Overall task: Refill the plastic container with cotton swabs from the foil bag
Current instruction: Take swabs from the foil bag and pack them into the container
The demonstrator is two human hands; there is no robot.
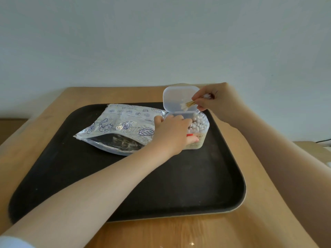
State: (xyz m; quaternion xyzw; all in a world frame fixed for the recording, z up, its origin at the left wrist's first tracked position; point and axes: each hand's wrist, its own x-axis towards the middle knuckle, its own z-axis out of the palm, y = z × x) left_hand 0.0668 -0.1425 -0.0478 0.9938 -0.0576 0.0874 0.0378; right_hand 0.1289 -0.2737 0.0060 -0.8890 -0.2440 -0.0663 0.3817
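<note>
Wooden surface point(179, 233) before a pale wall point(161, 42): right hand point(213, 98) grip pinches cotton swabs point(188, 104); below it, left hand point(172, 133) clasps and half-hides the plastic container point(200, 127), foil bag point(123, 126) alongside.

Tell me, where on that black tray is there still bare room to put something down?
The tray is bare across its whole near half, in front of the bag and container. The far part is crowded: bag, container with open lid, left hand, and right hand holding swabs.
</note>
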